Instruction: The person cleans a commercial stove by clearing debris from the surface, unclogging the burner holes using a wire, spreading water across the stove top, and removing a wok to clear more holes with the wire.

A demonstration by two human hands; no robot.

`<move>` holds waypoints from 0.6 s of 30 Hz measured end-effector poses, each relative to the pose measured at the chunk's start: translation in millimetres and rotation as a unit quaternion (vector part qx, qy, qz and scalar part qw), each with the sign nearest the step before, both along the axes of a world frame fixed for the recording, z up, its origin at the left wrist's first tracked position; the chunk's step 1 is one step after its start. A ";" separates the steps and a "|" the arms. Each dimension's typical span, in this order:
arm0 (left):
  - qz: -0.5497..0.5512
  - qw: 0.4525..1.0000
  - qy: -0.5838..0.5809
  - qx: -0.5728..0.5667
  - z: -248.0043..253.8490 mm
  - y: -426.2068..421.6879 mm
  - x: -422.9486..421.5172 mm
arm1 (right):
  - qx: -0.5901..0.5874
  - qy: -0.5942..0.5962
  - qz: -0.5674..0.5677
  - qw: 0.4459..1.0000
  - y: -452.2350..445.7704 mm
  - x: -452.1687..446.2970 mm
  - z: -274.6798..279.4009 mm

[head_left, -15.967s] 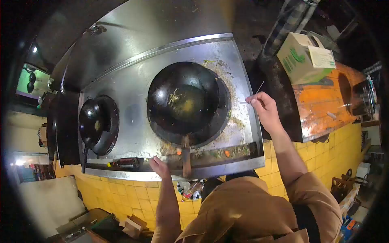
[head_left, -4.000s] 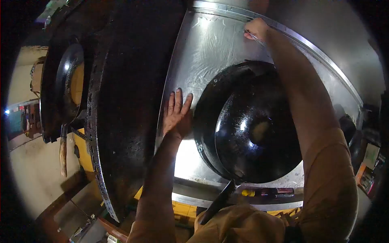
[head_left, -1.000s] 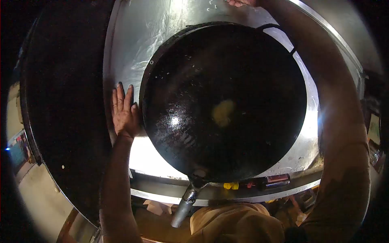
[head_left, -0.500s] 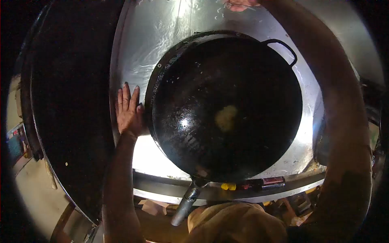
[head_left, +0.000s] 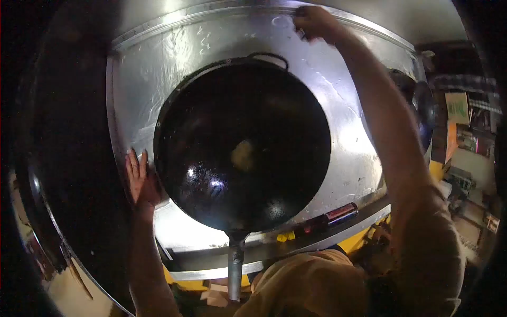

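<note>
A large black wok (head_left: 285, 132) sits on a shiny metal stove top (head_left: 343, 174), with a pale round patch at its bottom. Its tubular handle (head_left: 235, 272) points toward my body, and a loop handle (head_left: 285, 63) is on the far rim. My left hand (head_left: 141, 182) lies with fingers stretched on the metal, close to the wok's left side. Beyond the wok, at the raised back edge of the metal, is my right hand (head_left: 319, 25). Its fingers are curled and slightly blurred; whatever may be in them is hidden.
A dark bottle (head_left: 340, 213) with a yellow cap (head_left: 285, 236) lies along the near ledge. Further right, behind my right forearm, stands another dark rounded vessel (head_left: 422, 105). A big dark curved surface (head_left: 74, 158) fills the left side. Shelves with goods (head_left: 475, 142) show at far right.
My view has turned, so the wok appears further left and more of the back edge shows. My right hand, earlier cut off at the top, is now visible with curled fingers.
</note>
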State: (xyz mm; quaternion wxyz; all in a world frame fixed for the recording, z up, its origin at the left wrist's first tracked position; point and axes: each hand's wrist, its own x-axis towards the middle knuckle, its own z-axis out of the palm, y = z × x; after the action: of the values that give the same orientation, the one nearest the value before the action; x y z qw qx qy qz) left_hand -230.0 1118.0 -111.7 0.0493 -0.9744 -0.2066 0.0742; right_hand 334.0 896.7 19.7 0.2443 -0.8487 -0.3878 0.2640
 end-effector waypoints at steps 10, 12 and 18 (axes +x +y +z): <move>0.039 0.997 -0.042 -0.043 -10.9 -1.5 8.8 | 0.106 0.176 -0.447 0.871 -370.4 -241.4 20.4; 0.056 0.995 -0.064 -0.043 -11.5 2.4 8.4 | 0.125 0.161 -0.449 0.870 -416.0 -265.2 34.1; 0.124 0.990 -0.007 -0.066 -26.0 -23.9 -56.9 | 0.177 0.119 -0.464 0.860 -494.4 -296.3 74.6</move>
State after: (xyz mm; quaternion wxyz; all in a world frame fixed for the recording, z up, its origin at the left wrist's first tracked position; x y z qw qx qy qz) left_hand -286.9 1094.1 -137.7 -0.0261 -0.9430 -0.3204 0.0864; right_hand 37.7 402.3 94.3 0.5292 -0.8348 0.0431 0.1457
